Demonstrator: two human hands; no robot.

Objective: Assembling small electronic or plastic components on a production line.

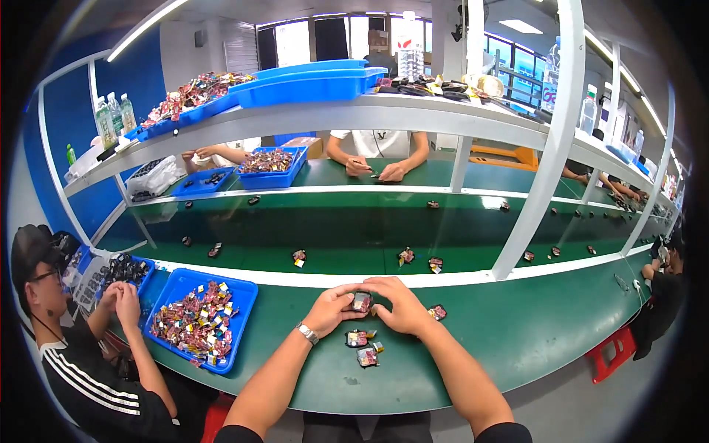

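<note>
Circuit module (362, 301) with dark shell is above the worktop (509, 336), about midway between its near and far edges. The left grip (331, 311) is narrow and holds it by thumb and fingers; the right grip (400, 306) curves around the other side, but I cannot tell whether it presses.

If the fingers loosen, the module could drop onto two similar modules (356, 338) lying toward the near edge. Too hard a pinch could perhaps bend its board. The right wrist, if it swings outward, may push the module (438, 312) lying just beside it. Blue tray (249, 295) near the left end is heaped, so a knock could spill boards over its rim.

The worktop is green, with a white rail (310, 280) along its far edge. Beyond runs a green belt (347, 247) with scattered modules. Above is a white shelf (295, 114) carrying trays and bottles. Co-workers sit at left, opposite and right.
</note>
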